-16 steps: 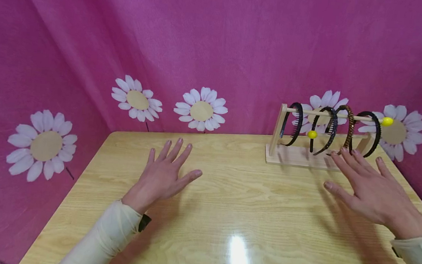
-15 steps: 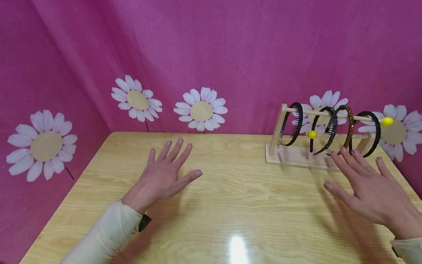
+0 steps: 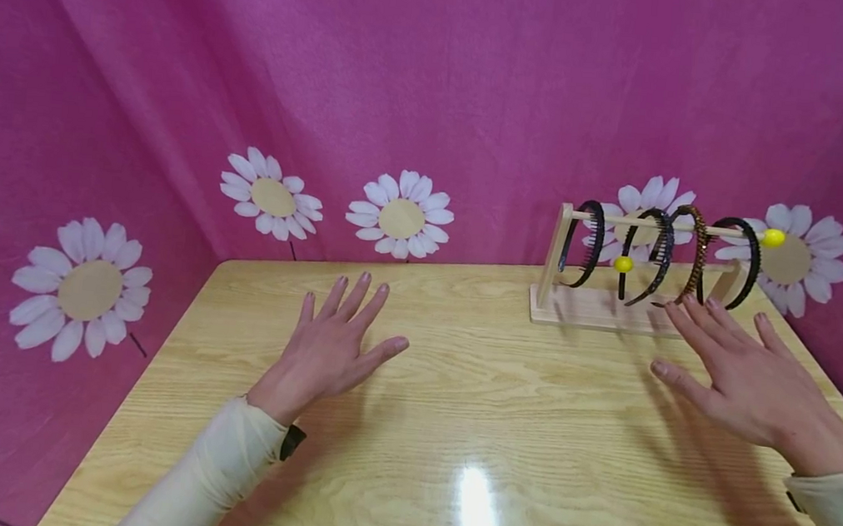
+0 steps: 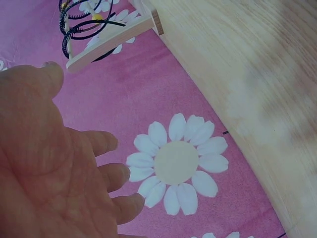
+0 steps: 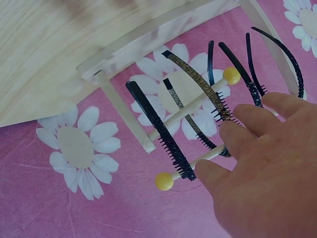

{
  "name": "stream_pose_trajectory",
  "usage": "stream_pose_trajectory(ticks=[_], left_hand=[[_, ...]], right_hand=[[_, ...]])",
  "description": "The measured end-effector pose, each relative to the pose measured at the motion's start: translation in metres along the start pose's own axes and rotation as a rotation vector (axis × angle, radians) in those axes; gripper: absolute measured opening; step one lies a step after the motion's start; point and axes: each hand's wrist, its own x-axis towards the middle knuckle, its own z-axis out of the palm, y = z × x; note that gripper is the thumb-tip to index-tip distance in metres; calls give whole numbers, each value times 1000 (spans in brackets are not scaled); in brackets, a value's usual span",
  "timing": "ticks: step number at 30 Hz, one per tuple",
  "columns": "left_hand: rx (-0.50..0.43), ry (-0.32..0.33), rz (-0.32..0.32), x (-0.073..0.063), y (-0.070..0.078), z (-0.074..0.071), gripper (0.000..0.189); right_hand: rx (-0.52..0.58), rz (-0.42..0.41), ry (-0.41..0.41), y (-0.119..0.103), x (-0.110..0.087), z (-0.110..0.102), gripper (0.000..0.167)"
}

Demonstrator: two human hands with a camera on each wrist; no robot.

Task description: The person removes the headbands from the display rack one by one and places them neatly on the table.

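My left hand (image 3: 323,359) hovers over the left half of the wooden table (image 3: 456,383), fingers spread and holding nothing. Over the right side, my right hand (image 3: 764,393) is likewise spread and holds nothing; its fingertips overlap the front of a wooden headband rack (image 3: 575,310) in the head view, and I cannot tell any contact. Several headbands hang from the rack's upper rod: a black one (image 3: 594,245) at the left, a dark toothed one (image 3: 664,263), a brown-gold one (image 3: 699,254), and another black one (image 3: 754,267) at the right.
Yellow balls cap the rods, one at the upper rod's end (image 3: 773,238) and one on the lower rod (image 3: 623,264). A magenta cloth (image 3: 437,89) with white daisies stands behind and beside the table. Light reflects off the tabletop near the front.
Both hands have shifted very slightly to the right in the head view, fingers still spread. The rack and headbands appear marginally higher, along with the whole background.
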Motion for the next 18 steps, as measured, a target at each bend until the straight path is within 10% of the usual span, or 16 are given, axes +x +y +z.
stream_pose_trajectory(ticks=[18], left_hand=[[-7,14,-14,9,8,-2,87]], right_hand=[[93,9,-42,12,-2,12,74]])
